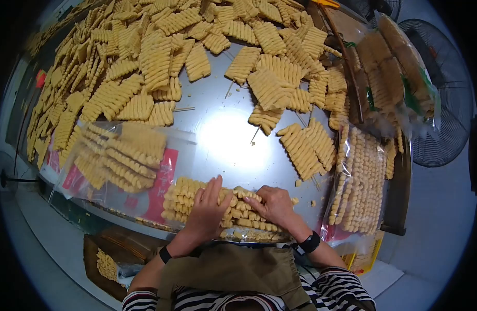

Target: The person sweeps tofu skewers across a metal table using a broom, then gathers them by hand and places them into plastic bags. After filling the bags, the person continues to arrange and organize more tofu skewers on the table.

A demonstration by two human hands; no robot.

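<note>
A stack of golden, ridged fried dough snacks (182, 201) lies along the table's front edge, just before my body. My left hand (207, 211) rests across the top of this stack, fingers stretched out. At the stack's right part, my right hand (276, 206) has its fingers curled, with the thumb against a ridged snack (246, 194); its fingertips are partly hidden. Left of the stack, a clear plastic bag (182, 136) with a pink panel holds several of the same snacks. Another filled bag (358, 181) lies to the right.
A large heap of loose snacks (158, 57) covers the back and left of the metal table (223, 129). Some snacks have thin sticks. Packed bags (399, 67) stand at the right edge, beside a black fan (445, 114). Below the table sits a box (101, 249).
</note>
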